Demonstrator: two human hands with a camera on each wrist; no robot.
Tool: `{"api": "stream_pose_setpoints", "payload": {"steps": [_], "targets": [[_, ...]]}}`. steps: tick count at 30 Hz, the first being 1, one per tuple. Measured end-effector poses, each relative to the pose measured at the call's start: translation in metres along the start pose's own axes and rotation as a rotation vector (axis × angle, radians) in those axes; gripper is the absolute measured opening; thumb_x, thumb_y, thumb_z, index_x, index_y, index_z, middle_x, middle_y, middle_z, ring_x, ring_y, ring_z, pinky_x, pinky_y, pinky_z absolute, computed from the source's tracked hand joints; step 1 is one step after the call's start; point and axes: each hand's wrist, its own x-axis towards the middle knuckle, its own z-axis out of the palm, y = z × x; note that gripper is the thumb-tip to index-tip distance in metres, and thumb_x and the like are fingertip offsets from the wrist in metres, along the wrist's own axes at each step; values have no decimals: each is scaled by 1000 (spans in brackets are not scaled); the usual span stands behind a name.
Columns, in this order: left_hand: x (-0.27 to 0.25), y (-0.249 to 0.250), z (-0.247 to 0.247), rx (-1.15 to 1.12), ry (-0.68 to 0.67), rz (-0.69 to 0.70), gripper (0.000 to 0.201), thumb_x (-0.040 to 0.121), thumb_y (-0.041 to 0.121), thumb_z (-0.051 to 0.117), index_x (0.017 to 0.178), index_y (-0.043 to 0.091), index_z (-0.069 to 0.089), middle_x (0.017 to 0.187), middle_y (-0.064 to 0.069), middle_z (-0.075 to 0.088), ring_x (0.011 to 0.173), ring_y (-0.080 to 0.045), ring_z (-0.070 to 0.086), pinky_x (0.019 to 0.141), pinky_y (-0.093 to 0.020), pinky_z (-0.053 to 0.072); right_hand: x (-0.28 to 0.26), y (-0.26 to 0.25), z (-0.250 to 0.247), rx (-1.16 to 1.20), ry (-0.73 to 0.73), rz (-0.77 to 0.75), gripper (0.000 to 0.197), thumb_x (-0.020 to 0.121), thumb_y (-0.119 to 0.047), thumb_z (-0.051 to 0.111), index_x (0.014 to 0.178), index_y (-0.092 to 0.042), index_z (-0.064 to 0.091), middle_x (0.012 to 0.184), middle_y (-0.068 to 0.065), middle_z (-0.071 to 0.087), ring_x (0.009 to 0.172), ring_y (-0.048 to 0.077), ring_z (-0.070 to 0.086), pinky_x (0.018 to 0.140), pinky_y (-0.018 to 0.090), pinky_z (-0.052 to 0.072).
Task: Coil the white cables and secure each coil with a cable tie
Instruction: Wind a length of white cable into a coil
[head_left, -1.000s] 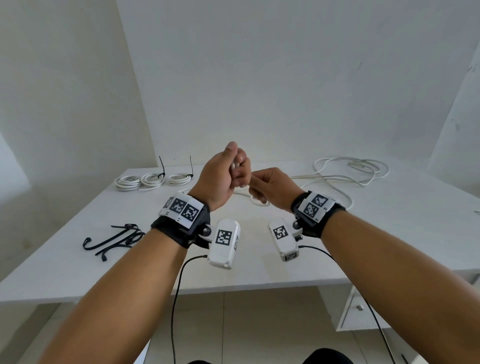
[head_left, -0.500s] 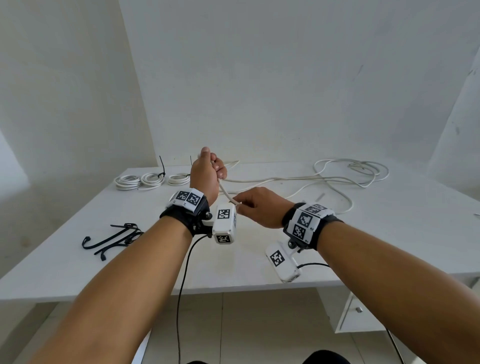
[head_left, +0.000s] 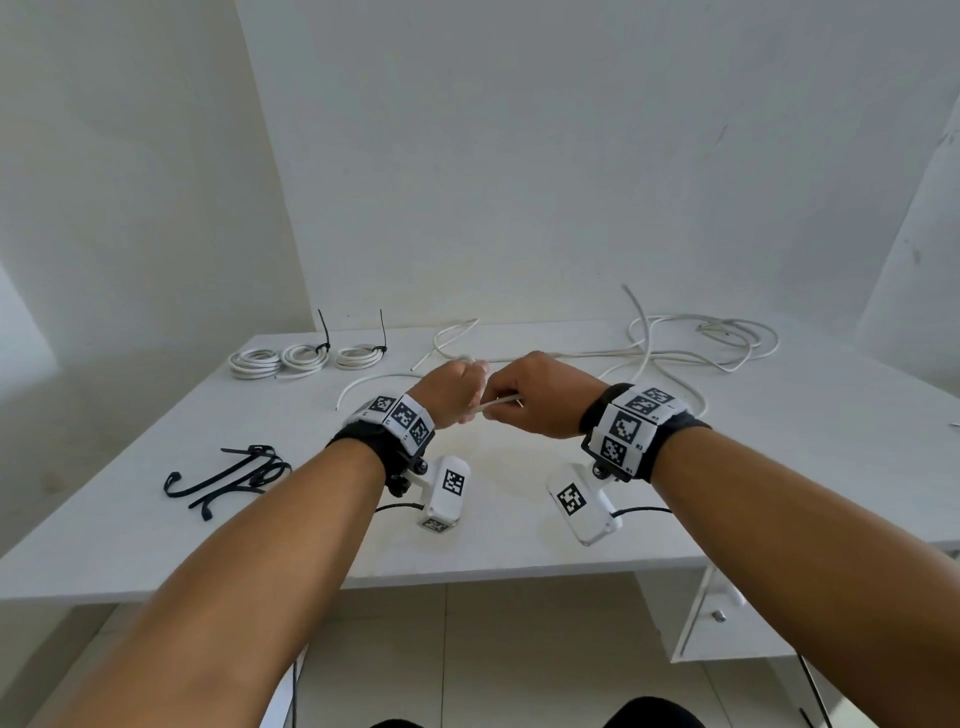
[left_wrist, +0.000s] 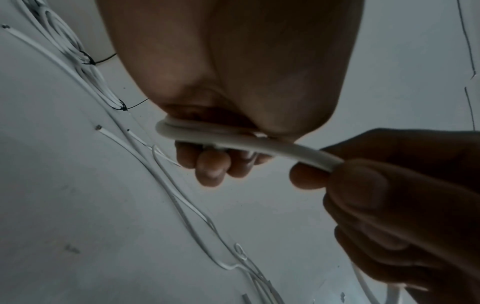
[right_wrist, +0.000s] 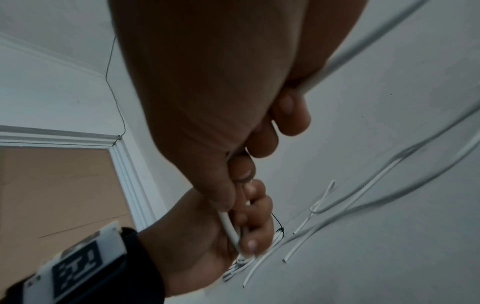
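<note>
Above the white table, both hands met. The left hand clenched a small loop of white cable, apparently a started coil; the right hand pinched the same cable's free run just beside it.

We wear black wristbands with white checkered marker tags; white marked camera boxes hang beneath, trailing black cables.

Left hand and right hand fisted, nearly touching, forearms extended
</note>
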Motion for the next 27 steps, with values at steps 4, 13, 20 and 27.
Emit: {"api": "stream_pose_setpoints", "payload": {"steps": [4,13,20,27], "targets": [[-7,3,3,-91,-201,-20,30,101,12,33,72,12,41,59,-5,38,43,-12,33,44,-23,25,2,7,-11,25,39,-10,10,88,-34,69,86,-25,72,69,-17,59,67,4,56,64,29,49],[-22,-10,6,-516,-266,21,58,106,38,25,56,15,42,49,1,24,48,-13,16,46,-26,12,-2,27,-38,344,210,82,10,79,-25,81,81,-16,76,70,-2,72,62,5,55,60,18,42],[-34,8,3,-787,-443,152,48,99,44,35,58,19,38,44,8,22,37,-7,13,41,-23,11,-1,27,-32,544,314,100,18,83,-27,79,79,-10,76,65,2,68,49,2,44,50,13,35],[-40,34,-6,-1034,-334,319,49,102,42,31,58,23,39,43,12,25,41,-11,10,44,-24,12,4,17,-15,769,361,131,36,95,-35,64,61,-26,71,58,1,54,46,12,37,46,23,31]]}}
